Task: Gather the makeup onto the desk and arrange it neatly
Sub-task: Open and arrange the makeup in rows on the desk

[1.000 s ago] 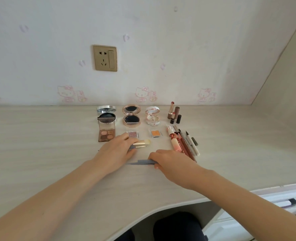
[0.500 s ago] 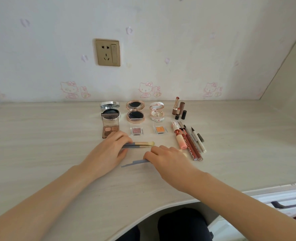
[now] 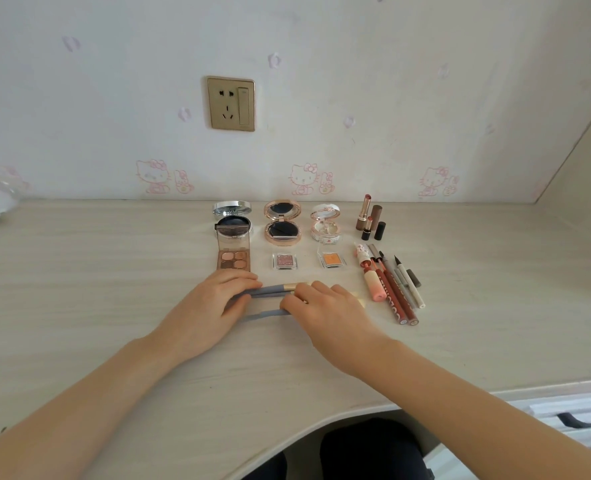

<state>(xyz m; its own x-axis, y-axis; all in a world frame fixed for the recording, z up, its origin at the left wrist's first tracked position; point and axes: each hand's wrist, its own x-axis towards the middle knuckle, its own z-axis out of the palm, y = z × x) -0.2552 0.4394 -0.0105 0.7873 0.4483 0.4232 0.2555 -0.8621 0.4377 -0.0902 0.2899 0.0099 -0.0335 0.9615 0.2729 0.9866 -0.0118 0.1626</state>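
From the head view we see both hands meeting mid-tabletop (image 3: pixel 96 278), nearer its front edge. Our left hand (image 3: pixel 214 303) curls round the handle ends of the grey brushes (image 3: pixel 270 291); our right hand (image 3: pixel 328 313) pinches their gold-banded ends. Behind them, compacts (image 3: pixel 282 223) and palettes (image 3: pixel 233 259) line up toward the back edge, with pens (image 3: pixel 394 289) lying side by side toward the right edge.

matt pale wood-grain desk (image 3: pixel 96 289), glossy gold compact (image 3: pixel 282 221), shiny metallic socket plate (image 3: pixel 231 103)
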